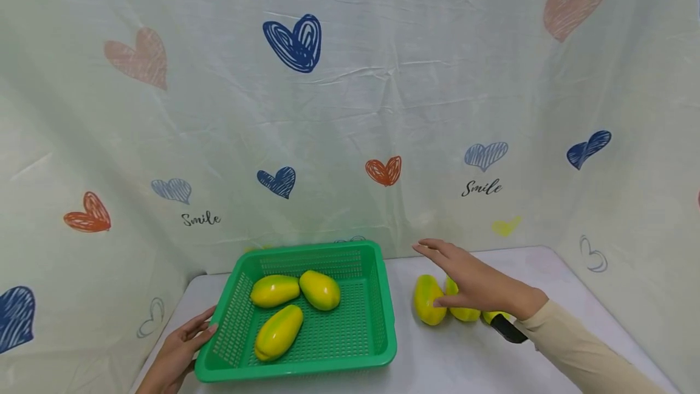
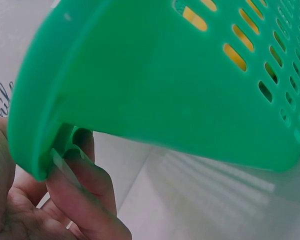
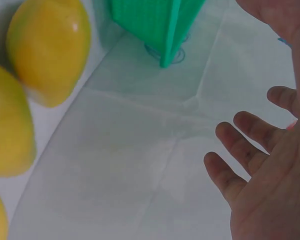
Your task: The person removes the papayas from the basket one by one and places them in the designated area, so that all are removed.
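A green plastic basket (image 1: pixel 295 371) with slotted walls stands on the table, holding three yellow-green papayas (image 1: pixel 279 333). At its left side, my left hand (image 1: pixel 177 348) grips the rim; in the left wrist view its fingers (image 2: pixel 92 207) curl under the edge. My right hand (image 1: pixel 470 275) is raised over three more papayas (image 1: pixel 428 300) lying to the right of the basket, partly covering them. Its fingers are spread and nothing is in its grasp. The right wrist view shows the open palm (image 3: pixel 275 185) apart from the papayas (image 3: pixel 50 50).
The white-covered table (image 1: pixel 404 351) meets a hanging curtain (image 1: pixel 350 108) printed with hearts behind and at both sides. A black strap-like device (image 1: pixel 508 329) sits at the right wrist.
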`<state>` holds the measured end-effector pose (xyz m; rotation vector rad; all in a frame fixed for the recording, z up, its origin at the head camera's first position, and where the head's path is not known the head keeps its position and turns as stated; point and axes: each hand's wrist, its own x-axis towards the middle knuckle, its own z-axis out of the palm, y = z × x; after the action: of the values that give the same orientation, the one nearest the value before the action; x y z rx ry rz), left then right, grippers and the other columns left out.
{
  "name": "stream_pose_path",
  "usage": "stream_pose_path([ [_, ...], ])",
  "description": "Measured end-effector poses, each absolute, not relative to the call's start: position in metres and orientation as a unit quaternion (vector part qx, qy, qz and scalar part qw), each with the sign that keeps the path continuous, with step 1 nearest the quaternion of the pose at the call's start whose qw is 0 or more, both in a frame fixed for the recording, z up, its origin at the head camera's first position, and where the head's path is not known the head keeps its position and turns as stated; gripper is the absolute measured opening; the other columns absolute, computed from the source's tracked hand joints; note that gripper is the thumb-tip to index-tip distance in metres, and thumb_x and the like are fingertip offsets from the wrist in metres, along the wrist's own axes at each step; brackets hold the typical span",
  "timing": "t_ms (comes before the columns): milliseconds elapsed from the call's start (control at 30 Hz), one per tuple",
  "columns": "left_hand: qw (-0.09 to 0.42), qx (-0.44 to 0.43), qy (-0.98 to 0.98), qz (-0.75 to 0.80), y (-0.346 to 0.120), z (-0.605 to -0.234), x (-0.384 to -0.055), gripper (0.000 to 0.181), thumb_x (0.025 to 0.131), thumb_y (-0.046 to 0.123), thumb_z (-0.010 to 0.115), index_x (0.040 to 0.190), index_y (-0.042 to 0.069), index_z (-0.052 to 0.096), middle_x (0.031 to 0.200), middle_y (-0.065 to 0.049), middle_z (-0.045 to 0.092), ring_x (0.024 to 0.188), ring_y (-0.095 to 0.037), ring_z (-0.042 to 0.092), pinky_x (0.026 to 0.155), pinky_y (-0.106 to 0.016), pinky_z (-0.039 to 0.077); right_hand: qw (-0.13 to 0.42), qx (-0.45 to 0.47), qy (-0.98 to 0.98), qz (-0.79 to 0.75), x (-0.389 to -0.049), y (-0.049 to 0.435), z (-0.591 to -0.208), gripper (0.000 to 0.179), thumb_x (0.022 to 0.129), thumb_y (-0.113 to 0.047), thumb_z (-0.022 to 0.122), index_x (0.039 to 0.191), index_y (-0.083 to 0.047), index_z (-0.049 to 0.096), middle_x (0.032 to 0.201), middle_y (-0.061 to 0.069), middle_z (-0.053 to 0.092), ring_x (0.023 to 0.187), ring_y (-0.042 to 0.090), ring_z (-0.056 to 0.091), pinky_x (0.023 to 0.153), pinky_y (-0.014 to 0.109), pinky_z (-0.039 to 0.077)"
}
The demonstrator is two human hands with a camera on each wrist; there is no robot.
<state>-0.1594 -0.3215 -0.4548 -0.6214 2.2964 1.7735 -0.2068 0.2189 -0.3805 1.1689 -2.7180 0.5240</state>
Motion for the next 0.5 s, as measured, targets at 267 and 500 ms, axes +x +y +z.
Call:
stream_pose_path([
  [267, 0.08, -0.213, 0.771, 0.595, -0.32, -0.453, -0.159, 0.085, 0.08, 0.046, 0.068, 0.145, 0.006, 0.03, 0.124, -0.02, 0.037, 0.089, -0.018, 0.055, 0.07, -0.039, 0.05, 0.075, 0.443, -0.88, 0.153, -0.217, 0.184, -0.376, 0.089, 0.077, -0.048, 0.071, 0.147, -0.016, 0.024, 0.147, 0.002, 0.027, 0.131, 0.019, 0.029, 0.101, 0.042, 0.033],
  [500, 0.083, -0.222, 0.764, 0.6, -0.321, -0.453, -0.159, 0.086, 0.078, 0.046, 0.07, 0.144, 0.007, 0.032, 0.126, -0.02, 0.035, 0.089, -0.018, 0.056, 0.07, -0.039, 0.05, 0.064, 0.463, -0.874, 0.132, -0.223, 0.155, -0.375, 0.091, 0.077, -0.048, 0.071, 0.148, -0.018, 0.022, 0.148, 0.002, 0.025, 0.13, 0.02, 0.031, 0.102, 0.041, 0.032],
])
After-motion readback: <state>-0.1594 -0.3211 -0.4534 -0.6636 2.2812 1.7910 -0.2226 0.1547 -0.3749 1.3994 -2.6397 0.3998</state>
